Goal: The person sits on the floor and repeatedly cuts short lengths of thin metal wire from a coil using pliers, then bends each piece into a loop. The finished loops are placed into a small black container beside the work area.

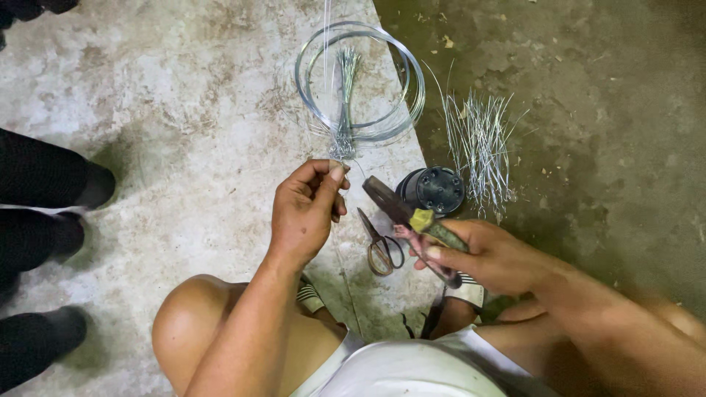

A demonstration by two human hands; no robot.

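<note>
Your right hand (489, 257) grips the rusty steel pliers (412, 220), long axis pointing up-left; your left hand (305, 209) pinches the thin silver wire bundle (344, 110).

floor (184, 110): pale stained concrete | right strip (588, 110): darker, gritty, littered | light: dim

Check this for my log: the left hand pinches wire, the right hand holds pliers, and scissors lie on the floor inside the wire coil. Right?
One slip: the scissors lie between the left hand and right hand, below the wire coil, not inside it. The head view shows this. The pliers part stands.
</note>
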